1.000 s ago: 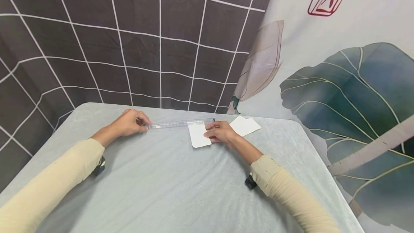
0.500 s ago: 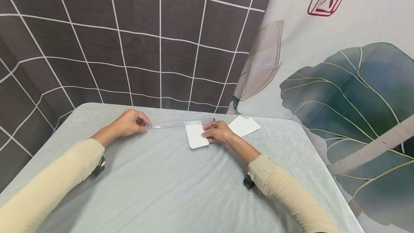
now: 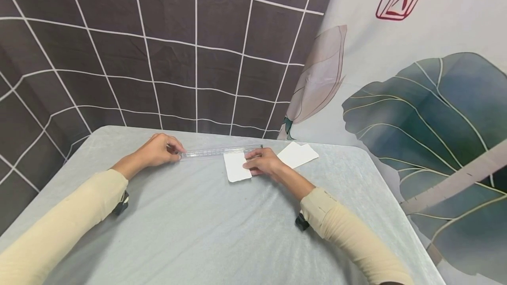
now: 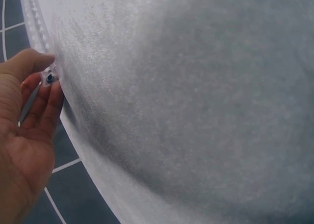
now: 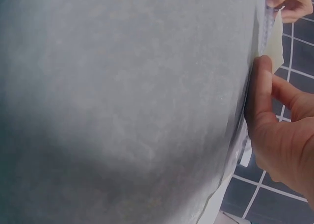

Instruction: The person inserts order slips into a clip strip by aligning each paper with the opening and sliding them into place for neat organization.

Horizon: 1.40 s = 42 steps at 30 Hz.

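My left hand [image 3: 160,149] pinches the left end of a clear plastic ruler [image 3: 210,152] near the table's far edge. The same clear strip [image 4: 35,28] runs away from thumb and fingers in the left wrist view, with a small dark spot at its end. A white card [image 3: 236,168] with rounded corners is pinched along its right side by my right hand [image 3: 264,162]. Its top edge meets the ruler's near side. In the right wrist view the card [image 5: 275,45] is seen nearly edge-on, tilted, between thumb and fingers.
Two white pieces of card [image 3: 299,155] lie overlapping just right of my right hand. A pale grey-blue cloth [image 3: 206,232] covers the table. Behind it hang a dark gridded cloth [image 3: 170,56] and a leaf-patterned one [image 3: 431,113].
My right hand has slid the white card a little leftward along the ruler. The left hand, the ruler and the other cards stay where they were.
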{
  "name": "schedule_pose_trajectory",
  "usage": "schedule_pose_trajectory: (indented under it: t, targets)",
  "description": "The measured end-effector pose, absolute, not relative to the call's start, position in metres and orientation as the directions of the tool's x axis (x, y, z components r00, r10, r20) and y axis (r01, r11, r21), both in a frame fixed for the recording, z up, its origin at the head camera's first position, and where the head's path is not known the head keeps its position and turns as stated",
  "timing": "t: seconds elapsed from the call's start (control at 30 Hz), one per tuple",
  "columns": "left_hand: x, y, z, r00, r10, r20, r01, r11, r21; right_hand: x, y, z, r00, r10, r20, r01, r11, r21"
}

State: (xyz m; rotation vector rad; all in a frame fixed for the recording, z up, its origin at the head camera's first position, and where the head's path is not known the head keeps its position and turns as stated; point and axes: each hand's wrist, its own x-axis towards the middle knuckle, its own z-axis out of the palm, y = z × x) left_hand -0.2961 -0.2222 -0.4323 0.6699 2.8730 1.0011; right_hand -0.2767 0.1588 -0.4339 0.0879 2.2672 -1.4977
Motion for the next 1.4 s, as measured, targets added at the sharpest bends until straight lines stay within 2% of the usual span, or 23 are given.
schedule_pose_trajectory:
  t: [1.4]
  targets:
    - [-0.294,-0.222,-0.43,-0.901,0.416,0.12,0.402,0.699,0.592,-0.276,0.129,-0.432,-0.896,-0.215,-0.388,0.289,0.379,-0.879]
